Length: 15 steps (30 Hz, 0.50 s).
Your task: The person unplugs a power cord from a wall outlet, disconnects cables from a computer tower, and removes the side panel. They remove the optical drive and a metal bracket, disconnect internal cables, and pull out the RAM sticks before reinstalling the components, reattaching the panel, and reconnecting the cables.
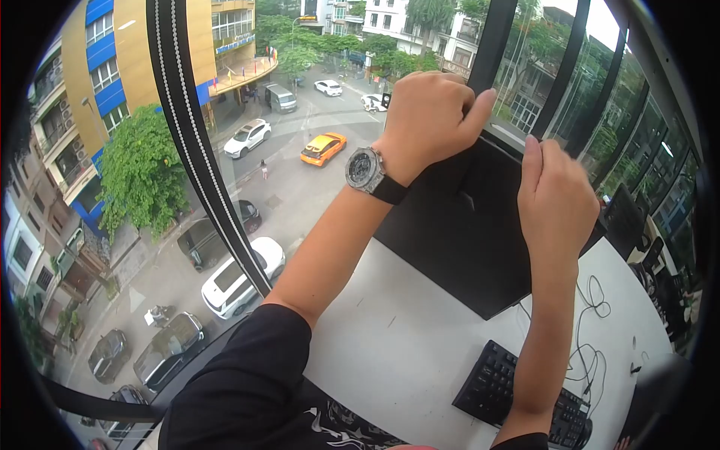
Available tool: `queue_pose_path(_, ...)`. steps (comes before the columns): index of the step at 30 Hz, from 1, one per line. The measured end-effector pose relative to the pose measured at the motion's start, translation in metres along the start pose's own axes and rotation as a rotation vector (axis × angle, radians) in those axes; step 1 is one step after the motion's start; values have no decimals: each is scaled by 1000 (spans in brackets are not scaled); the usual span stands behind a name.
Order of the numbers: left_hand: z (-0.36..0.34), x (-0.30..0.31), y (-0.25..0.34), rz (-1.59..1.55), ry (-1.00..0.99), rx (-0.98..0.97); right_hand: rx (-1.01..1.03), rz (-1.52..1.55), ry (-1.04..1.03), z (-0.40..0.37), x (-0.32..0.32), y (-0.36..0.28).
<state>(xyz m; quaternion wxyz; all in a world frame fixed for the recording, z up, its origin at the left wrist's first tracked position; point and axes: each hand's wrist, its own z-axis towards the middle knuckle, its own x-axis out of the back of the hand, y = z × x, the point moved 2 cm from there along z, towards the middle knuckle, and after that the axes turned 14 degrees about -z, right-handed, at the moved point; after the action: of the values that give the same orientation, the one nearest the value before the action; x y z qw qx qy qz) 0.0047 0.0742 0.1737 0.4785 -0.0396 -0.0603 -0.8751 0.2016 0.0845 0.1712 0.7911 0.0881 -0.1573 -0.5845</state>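
My left hand [435,112] is raised above a black monitor [457,232], its back toward me and its fingers curled under, thumb pointing right. A watch [365,169] with a grey case and black strap sits on that wrist. My right hand [559,195] is held up to the right, in front of the monitor's right part as I see it. Its fingers are closed too, with the thumb along the side. Whatever either hand may hold is hidden behind the fingers. Below my right forearm lies a black keyboard [487,382], partly covered by the arm.
The monitor stands on a white desk [375,345]. Thin black cables [592,352] run loosely across the desk at right. On the left a window with a dark frame and a bead chain [196,127] faces a street with cars. Other monitors [624,214] stand farther right.
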Motion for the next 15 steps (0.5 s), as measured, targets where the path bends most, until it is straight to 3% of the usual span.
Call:
queue_pose_path(2, 1, 2, 4, 54, -39, 17, -45, -31, -187, 0, 3, -1)
queue_pose_path(15, 2, 1, 4, 59, -1, -38, -125, -116, -286, 18, 3, -2)
